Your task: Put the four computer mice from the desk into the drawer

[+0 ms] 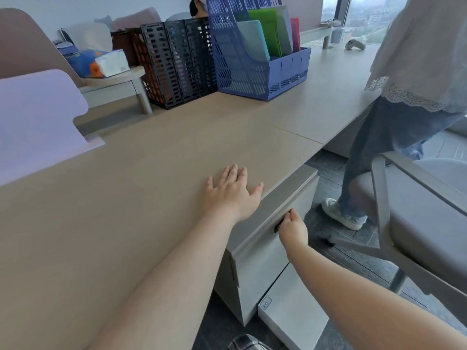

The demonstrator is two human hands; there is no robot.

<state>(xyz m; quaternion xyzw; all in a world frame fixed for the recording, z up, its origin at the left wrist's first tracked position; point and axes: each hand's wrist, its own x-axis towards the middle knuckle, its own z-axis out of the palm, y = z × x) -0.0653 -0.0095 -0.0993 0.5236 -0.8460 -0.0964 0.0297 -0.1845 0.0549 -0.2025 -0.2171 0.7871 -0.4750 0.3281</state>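
While the left hand [232, 192] lies flat on the desk [141, 198] with fingers spread and nothing in it, the right hand [293, 229] is curled around the dark handle [278, 227] on the front of the drawer [265, 251], just below and to the right of the left hand, under the desk edge. How far the drawer stands out I cannot tell for sure; its inside is hidden. No mice show on the desk surface around either hand. Well beyond the left hand stand a black mesh file rack [177, 61] and a blue file rack [255, 54] holding coloured folders. Right of the right hand a chair [417, 198] stands, and another person's leg [366, 160] is near it.
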